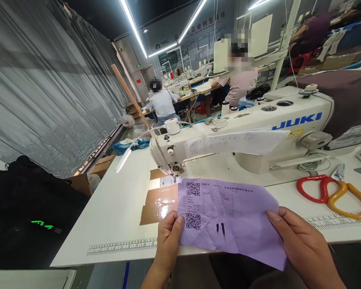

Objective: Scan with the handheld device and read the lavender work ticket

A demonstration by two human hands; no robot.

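Observation:
A creased purple paper sheet [228,224] with printed text, two QR codes and two black marks is stretched between my hands above the front edge of the sewing table. My left hand [169,237] pinches its left edge, thumb on top. The right edge is gripped by my right hand [301,241], its thumb also on the front face. Behind the sheet stands a white JUKI sewing machine [258,120], with a white note [234,143] attached along its arm. The sheet hides part of the machine bed.
Scissors [333,196] with red and yellow handles lie at the right. Brown tape [159,202] covers part of the white table [108,224]. Printed rulers run along its front. A black bag-like item [27,208] is at the left. Several people sit at machines behind.

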